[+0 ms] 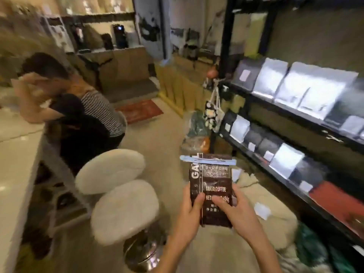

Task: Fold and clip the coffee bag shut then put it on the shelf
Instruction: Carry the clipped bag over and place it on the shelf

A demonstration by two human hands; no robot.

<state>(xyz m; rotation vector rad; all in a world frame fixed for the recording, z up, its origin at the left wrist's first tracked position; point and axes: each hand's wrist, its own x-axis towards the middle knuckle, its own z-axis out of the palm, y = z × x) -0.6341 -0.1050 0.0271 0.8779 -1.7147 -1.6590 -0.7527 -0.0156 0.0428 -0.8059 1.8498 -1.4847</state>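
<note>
Coffee bag (211, 186): upright, held by both hands, top folded.
Clip (207, 159): pale blue, across the fold.
Left hand (189, 211): thumb on front.
Right hand (237, 210): grips the right edge.
Shelf (291, 113): to the right, carrying bags.

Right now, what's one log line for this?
stage: carrying | dark foil coffee bag: pale blue clip on | left hand, right hand: holding | black shelf: ahead-right

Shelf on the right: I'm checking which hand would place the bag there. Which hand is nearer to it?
Right. The right hand grips the bag's shelf-side edge; the left hand grips the far edge, away from the shelf.
</note>
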